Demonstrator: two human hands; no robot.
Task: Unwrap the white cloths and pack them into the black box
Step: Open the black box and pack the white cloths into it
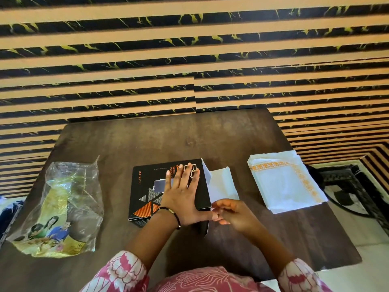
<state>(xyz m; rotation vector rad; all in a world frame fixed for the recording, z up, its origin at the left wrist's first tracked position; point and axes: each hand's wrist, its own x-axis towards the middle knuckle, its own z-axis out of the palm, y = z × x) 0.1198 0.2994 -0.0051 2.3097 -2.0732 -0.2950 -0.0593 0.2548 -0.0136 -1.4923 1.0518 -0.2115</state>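
Brown and dark, the smooth wooden table is the biggest thing, and all the rest lies on it. On the far left sits a crinkly clear plastic wrapper with yellow print and a picture on it, empty and flat. Near the right edge lies a flat stack of folded white cloths with an orange patterned border, well apart from the box and not yet packed. In the middle is the black cardboard box with orange and grey triangles, lying on its side, with its white inner flap open to the right. The left hand lies flat on top of the box with its fingers spread, pressing it down and gripping nothing. The right hand is just beside the open end, fingers curled near the flap; I cannot tell if it is pinching anything. I think the cloths will be light, soft and floppy, so it seems best to slide fingers under the whole stack and lift it from both sides. The box looks stiff but thin, so its flap could bend.
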